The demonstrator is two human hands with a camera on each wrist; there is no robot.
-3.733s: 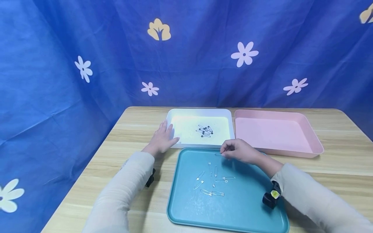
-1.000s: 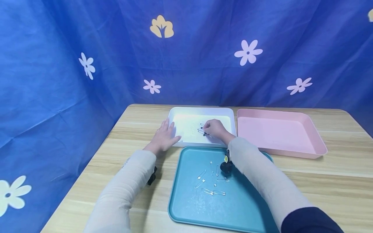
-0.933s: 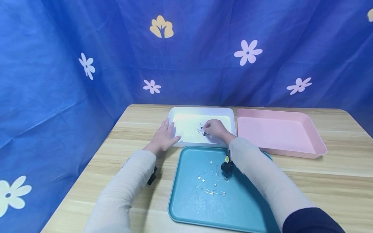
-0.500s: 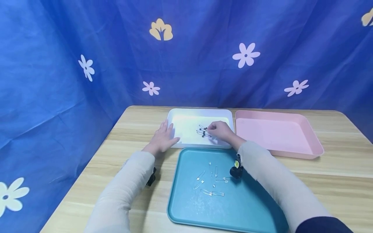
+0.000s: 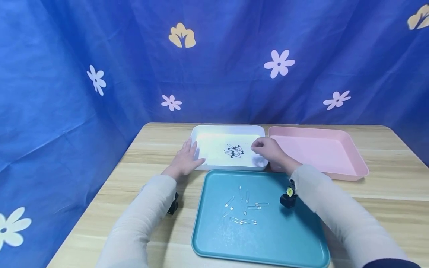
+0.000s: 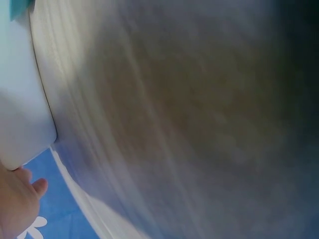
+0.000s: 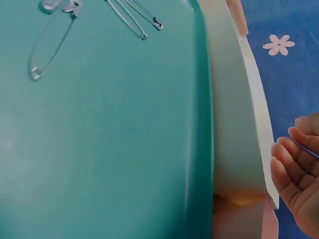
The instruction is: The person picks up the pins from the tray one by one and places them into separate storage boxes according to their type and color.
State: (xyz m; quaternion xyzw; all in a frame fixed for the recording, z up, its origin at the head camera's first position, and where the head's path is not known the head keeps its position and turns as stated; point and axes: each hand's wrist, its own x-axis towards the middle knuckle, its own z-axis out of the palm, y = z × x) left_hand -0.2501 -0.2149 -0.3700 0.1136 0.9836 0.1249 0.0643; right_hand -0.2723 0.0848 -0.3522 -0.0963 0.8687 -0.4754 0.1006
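My left hand [image 5: 182, 160] rests with spread fingers on the left rim of a white tray [image 5: 212, 150]. In the left wrist view only part of this hand [image 6: 17, 201] shows, at the tray's corner. Several safety pins with black heads lie in a pile [image 5: 234, 150] in the white tray. Over that tray's right end hovers my right hand [image 5: 269, 150], its fingers loosely curled. The right wrist view shows no pin between the fingers of the right hand [image 7: 299, 184]. Several silver safety pins [image 5: 249, 222] are scattered on the teal tray [image 5: 275, 238] below.
To the right of the white tray stands a pink tray [image 5: 315, 149], close to my right wrist. The teal tray sits in front of both on a wooden table [image 5: 378, 190]. A blue curtain [image 5: 228, 67] hangs behind the table.
My right hand held a safety pin at the teal tray's far edge, reached to the pile in the white tray, and has since drawn back to the right. My left hand stays put.
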